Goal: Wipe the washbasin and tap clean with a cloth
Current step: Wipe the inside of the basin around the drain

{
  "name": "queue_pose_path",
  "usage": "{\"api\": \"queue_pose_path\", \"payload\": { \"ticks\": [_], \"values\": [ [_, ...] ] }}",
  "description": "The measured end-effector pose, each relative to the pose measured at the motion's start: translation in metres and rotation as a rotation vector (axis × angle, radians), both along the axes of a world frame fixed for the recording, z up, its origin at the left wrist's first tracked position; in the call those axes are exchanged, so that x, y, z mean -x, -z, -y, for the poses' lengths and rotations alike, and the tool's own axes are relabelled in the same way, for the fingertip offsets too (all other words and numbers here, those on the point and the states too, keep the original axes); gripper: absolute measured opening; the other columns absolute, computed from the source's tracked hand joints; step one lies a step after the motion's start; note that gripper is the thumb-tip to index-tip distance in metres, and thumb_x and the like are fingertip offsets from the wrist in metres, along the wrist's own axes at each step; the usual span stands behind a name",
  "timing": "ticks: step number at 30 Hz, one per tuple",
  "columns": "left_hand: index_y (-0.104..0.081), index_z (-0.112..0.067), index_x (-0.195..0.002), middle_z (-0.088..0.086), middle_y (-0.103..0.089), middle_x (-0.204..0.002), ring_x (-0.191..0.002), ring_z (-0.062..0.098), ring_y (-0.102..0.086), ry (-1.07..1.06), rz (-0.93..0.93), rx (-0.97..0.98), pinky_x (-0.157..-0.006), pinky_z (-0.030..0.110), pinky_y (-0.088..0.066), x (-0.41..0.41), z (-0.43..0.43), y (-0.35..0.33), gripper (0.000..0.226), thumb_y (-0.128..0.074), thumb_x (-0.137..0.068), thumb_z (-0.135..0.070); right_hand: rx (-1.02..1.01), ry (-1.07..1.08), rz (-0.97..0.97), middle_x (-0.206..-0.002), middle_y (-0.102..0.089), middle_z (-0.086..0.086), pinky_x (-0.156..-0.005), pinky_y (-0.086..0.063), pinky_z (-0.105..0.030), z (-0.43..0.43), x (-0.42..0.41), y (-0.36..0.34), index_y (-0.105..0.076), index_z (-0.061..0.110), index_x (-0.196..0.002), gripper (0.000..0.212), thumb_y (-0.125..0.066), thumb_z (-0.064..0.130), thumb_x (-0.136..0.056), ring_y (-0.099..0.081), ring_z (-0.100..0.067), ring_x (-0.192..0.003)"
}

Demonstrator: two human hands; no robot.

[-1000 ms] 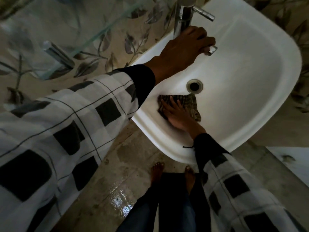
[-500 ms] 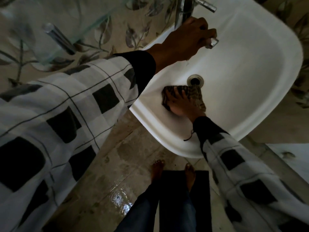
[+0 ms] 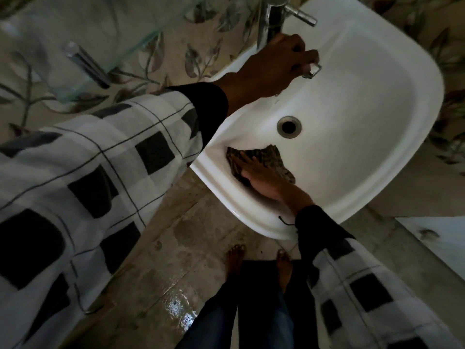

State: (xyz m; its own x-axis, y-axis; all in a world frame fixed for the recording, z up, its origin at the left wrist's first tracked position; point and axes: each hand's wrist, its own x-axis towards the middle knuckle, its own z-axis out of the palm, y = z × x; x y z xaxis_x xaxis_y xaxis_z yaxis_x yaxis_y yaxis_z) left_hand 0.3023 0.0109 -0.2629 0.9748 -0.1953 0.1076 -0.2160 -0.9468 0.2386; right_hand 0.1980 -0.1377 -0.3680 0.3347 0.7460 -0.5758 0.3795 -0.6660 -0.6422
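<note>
A white washbasin [image 3: 364,117] fills the upper right, its round metal drain [image 3: 288,127] near the middle. A chrome tap [image 3: 273,18] rises at the basin's back edge, with a side lever pointing right. My left hand [image 3: 271,64] is closed around the tap spout, whose metal tip shows past my fingers. My right hand [image 3: 261,177] presses flat, fingers spread, on a dark patterned cloth [image 3: 274,157] against the basin's near-left inner wall, below the drain.
A glass shelf [image 3: 83,34] with a metal bracket [image 3: 86,64] juts from the leaf-patterned wall [image 3: 161,59] at upper left. Wet floor tiles [image 3: 176,306] and my bare feet [image 3: 235,258] on a dark mat lie below the basin.
My right hand has slid the cloth down and left, away from the drain toward the basin's near-left wall. My left hand has kept its hold on the tap spout.
</note>
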Motion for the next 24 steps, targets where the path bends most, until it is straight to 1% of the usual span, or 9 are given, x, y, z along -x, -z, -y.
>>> {"api": "queue_pose_path", "payload": {
  "ticks": [2,5,8,11,13,15,19,21,24],
  "values": [
    [-0.054,-0.023,-0.142,0.010,-0.053,-0.133,-0.130,0.031,-0.042,-0.002,-0.008,0.001,-0.106,0.040,-0.039,-0.001,0.001,-0.002,0.044,-0.037,-0.106,-0.042,0.020,-0.051,0.004,-0.168,0.008,0.003,-0.124,0.003,-0.051,0.012,-0.010,0.000,-0.002,0.034,-0.158,0.057,-0.027,0.023,-0.109,0.009,-0.026,-0.154],
    [-0.053,-0.024,-0.143,0.009,-0.053,-0.135,-0.130,0.030,-0.041,-0.002,0.007,-0.002,-0.106,0.040,-0.039,-0.001,-0.002,0.000,0.044,-0.037,-0.106,-0.042,0.097,-0.004,0.019,-0.168,0.011,0.005,-0.123,0.006,-0.053,0.000,-0.020,0.005,-0.001,0.040,-0.158,0.055,-0.025,0.032,-0.109,0.013,-0.027,-0.154],
    [-0.054,-0.022,-0.142,0.011,-0.054,-0.133,-0.129,0.032,-0.042,-0.004,0.029,-0.002,-0.105,0.038,-0.038,-0.001,-0.002,0.003,0.044,-0.038,-0.106,-0.041,0.022,0.081,-0.020,-0.168,0.008,0.008,-0.123,0.004,-0.056,-0.022,-0.002,-0.002,-0.003,0.040,-0.158,0.055,-0.025,0.034,-0.108,0.010,-0.026,-0.154],
    [-0.053,-0.024,-0.142,0.008,-0.054,-0.131,-0.128,0.030,-0.043,-0.010,0.022,-0.006,-0.104,0.036,-0.038,-0.003,-0.002,0.004,0.045,-0.035,-0.106,-0.043,-0.160,0.032,-0.048,-0.167,-0.001,0.013,-0.125,0.001,-0.040,-0.006,0.012,-0.017,-0.010,0.037,-0.158,0.057,-0.029,0.021,-0.108,0.000,-0.011,-0.153],
    [-0.053,-0.026,-0.142,0.007,-0.054,-0.131,-0.128,0.028,-0.042,-0.009,0.014,-0.009,-0.103,0.035,-0.038,-0.003,-0.002,0.004,0.045,-0.034,-0.106,-0.045,-0.146,-0.072,-0.039,-0.162,0.001,0.018,-0.120,0.000,-0.029,0.019,0.008,-0.016,-0.012,0.031,-0.159,0.060,-0.033,0.011,-0.106,0.003,-0.003,-0.146],
    [-0.054,-0.026,-0.141,0.008,-0.054,-0.131,-0.128,0.028,-0.042,-0.006,0.000,-0.010,-0.104,0.036,-0.038,-0.002,-0.002,0.003,0.046,-0.034,-0.105,-0.045,-0.030,-0.120,-0.025,-0.162,0.004,0.017,-0.121,0.003,-0.035,0.041,-0.005,-0.009,-0.012,0.037,-0.158,0.061,-0.034,0.014,-0.106,0.009,-0.009,-0.150],
    [-0.057,-0.026,-0.139,0.008,-0.055,-0.129,-0.127,0.029,-0.044,0.003,0.018,-0.013,-0.106,0.040,-0.038,-0.002,-0.002,0.002,0.055,-0.027,-0.102,-0.053,0.168,-0.074,-0.025,-0.167,0.012,0.005,-0.123,0.003,-0.054,0.019,-0.021,-0.002,0.002,0.041,-0.158,0.056,-0.023,0.040,-0.107,0.011,-0.027,-0.154],
    [-0.056,-0.025,-0.140,0.008,-0.054,-0.131,-0.129,0.029,-0.042,-0.012,0.029,-0.019,-0.106,0.036,-0.036,-0.003,-0.002,0.004,0.047,-0.034,-0.105,-0.047,0.095,-0.050,0.004,-0.168,0.012,0.002,-0.123,0.003,-0.056,-0.008,-0.007,-0.011,0.007,0.036,-0.158,0.061,-0.018,0.048,-0.104,0.010,-0.033,-0.153],
    [-0.055,-0.027,-0.140,0.008,-0.054,-0.131,-0.128,0.029,-0.041,-0.015,0.029,-0.020,-0.103,0.035,-0.037,-0.003,-0.002,0.005,0.042,-0.036,-0.106,-0.044,-0.159,-0.061,0.033,-0.168,0.002,0.005,-0.124,0.007,-0.038,-0.013,0.020,-0.032,-0.003,0.026,-0.160,0.054,-0.024,0.026,-0.110,0.003,-0.019,-0.154]
  ]
}}
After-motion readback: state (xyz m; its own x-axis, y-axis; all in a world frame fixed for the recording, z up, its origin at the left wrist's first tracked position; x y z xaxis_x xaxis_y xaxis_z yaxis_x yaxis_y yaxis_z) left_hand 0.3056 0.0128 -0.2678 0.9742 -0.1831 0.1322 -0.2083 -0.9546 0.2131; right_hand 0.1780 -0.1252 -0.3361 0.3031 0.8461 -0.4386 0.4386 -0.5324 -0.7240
